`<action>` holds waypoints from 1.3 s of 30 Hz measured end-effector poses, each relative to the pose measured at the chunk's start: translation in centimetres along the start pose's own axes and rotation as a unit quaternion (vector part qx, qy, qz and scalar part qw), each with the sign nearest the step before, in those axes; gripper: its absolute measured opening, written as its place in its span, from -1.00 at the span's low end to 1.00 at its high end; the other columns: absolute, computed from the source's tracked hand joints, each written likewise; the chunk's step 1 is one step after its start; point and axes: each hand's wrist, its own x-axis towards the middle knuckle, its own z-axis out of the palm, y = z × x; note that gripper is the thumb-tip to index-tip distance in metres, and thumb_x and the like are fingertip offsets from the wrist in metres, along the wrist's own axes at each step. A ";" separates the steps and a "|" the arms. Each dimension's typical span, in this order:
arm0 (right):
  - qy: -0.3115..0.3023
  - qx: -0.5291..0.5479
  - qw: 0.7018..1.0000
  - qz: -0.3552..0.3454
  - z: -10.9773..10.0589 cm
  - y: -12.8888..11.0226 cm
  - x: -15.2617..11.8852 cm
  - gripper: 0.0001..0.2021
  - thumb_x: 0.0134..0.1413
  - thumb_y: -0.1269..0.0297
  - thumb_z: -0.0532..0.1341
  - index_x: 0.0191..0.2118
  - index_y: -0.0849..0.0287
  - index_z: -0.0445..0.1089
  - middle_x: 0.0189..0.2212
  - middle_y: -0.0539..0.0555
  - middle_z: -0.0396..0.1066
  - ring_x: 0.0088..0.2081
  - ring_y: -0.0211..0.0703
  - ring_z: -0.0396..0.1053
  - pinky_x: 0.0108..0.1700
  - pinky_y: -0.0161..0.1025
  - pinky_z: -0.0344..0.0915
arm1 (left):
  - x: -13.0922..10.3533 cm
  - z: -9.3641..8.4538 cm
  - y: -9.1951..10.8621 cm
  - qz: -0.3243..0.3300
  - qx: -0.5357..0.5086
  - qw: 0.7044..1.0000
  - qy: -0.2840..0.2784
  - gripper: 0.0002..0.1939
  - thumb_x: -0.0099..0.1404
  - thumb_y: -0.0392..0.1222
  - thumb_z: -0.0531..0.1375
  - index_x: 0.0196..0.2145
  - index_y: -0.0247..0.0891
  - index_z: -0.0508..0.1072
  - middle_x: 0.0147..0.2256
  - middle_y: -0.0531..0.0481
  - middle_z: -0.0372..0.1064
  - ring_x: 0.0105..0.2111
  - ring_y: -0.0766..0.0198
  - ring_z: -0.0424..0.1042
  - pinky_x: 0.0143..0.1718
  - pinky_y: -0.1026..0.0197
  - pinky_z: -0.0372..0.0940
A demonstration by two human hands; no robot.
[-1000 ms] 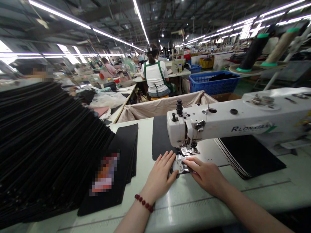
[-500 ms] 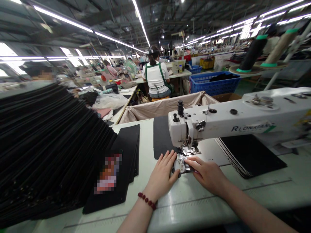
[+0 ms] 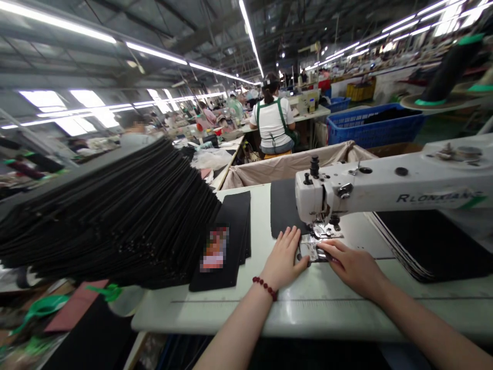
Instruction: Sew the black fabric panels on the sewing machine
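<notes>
My left hand (image 3: 283, 261), with a dark red bead bracelet (image 3: 265, 288) at the wrist, lies flat, fingers stretched, beside the shiny metal needle plate (image 3: 308, 251). Its fingertips reach the near edge of a dark fabric panel (image 3: 283, 208), which runs behind the sewing machine's head (image 3: 311, 198). My right hand (image 3: 352, 264) is at the other side of the plate. Its index finger presses at the plate's edge, the other fingers curled under. A small dark thing shows beneath them, too hidden to name. The presser foot (image 3: 322, 231) is just beyond both hands.
A tall stack of black panels (image 3: 127, 216) stands left, beside several loose black panels (image 3: 234, 221). More black pieces (image 3: 435, 246) lie under the machine arm. Behind the table are a cloth-lined bin (image 3: 288, 164), a blue crate (image 3: 373, 126) and a seated person (image 3: 273, 121).
The view has turned left, so the table, machine and hands appear farther right. Both hands stay by the needle plate, with little visible movement relative to the machine.
</notes>
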 end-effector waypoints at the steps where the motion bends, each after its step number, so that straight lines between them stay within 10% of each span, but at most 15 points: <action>1: 0.000 -0.002 1.000 -0.001 0.0 0.0 0.0 -0.53 0.16 0.38 0.00 0.18 -0.08 0.16 0.14 -0.04 0.25 -0.11 -0.12 0.43 -0.23 -0.15 0.38 | 0.0 0.0 0.0 -0.002 0.003 1.000 0.002 -0.27 0.31 0.06 0.07 0.30 -0.28 -0.10 0.32 -0.14 -0.19 0.31 0.12 -0.23 0.29 0.01 -0.17; 10: 0.030 0.014 0.999 -0.004 -0.2 -0.1 -0.3 -0.58 0.17 0.37 -0.01 0.13 -0.05 0.20 0.08 0.01 0.31 -0.11 -0.11 0.42 -0.25 -0.21 0.37 | -1.4 -2.0 3.4 -0.049 0.021 0.997 0.054 -0.43 0.35 0.09 -0.02 0.18 -0.31 0.14 -0.15 -0.17 0.43 -0.06 0.08 0.40 0.21 -0.11 -0.03; 18: 0.027 0.010 1.000 -0.004 -1.1 -0.4 -0.3 -0.62 0.20 0.34 -0.02 0.12 0.02 0.23 0.07 0.06 0.31 -0.14 -0.09 0.42 -0.26 -0.19 0.37 | -10.8 0.2 8.8 -0.080 0.090 0.992 -0.025 -0.09 0.15 0.09 0.17 0.31 -0.33 -0.11 0.30 -0.31 -0.20 0.27 -0.32 -0.20 0.17 -0.41 -0.13; 25: -0.039 0.056 0.994 -0.091 -3.0 -3.1 -3.0 -0.57 0.18 0.33 0.03 0.16 -0.07 0.21 0.16 -0.03 0.25 -0.03 -0.12 0.39 -0.06 -0.13 0.35 | -17.3 -0.5 9.5 0.010 0.123 0.983 -0.138 -0.39 0.26 -0.50 -0.11 0.27 -0.34 0.07 0.24 -0.17 0.02 0.21 0.10 0.11 0.14 0.12 0.21; 32: -0.039 0.047 0.997 0.040 -3.3 -1.7 -10.2 -0.53 0.10 0.40 0.04 0.13 -0.08 0.26 0.15 -0.04 0.27 -0.08 -0.09 0.44 -0.08 -0.08 0.40 | -13.8 -5.9 10.0 0.136 0.054 0.978 -0.149 -0.36 0.30 -0.42 -0.04 0.30 -0.16 -0.05 0.27 0.03 -0.04 0.26 0.25 -0.01 0.26 0.12 0.01; 39: 0.032 0.090 0.988 0.121 -4.5 0.7 -14.8 -0.57 0.22 0.28 0.01 0.19 -0.09 0.17 0.18 -0.05 0.22 0.13 -0.12 0.24 0.10 -0.13 0.28 | -10.1 -1.9 9.3 0.093 0.069 0.985 -0.128 -0.10 0.13 -0.59 -0.01 0.31 0.05 -0.17 0.32 0.03 -0.22 0.30 0.08 -0.19 0.25 -0.13 -0.04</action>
